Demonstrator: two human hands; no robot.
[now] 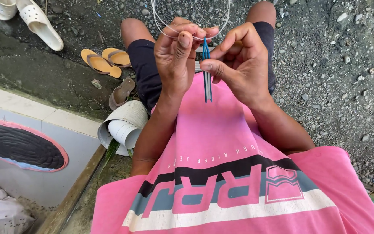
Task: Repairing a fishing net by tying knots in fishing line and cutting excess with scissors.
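Pinching an upright blue netting needle (207,82), right hand (239,65) points it upward.

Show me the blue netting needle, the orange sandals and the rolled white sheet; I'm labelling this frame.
blue netting needle (207,86), head view, mid-shaft below the fingers.
orange sandals (102,64), head view, near sandal's sole.
rolled white sheet (124,125), head view, outer curl.

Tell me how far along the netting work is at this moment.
Done: some fine mesh netting already hangs from the hands. In hand: the left hand pinches the net's edge while the right hand works a blue netting needle. How much remains cannot be told; the net runs out of view.
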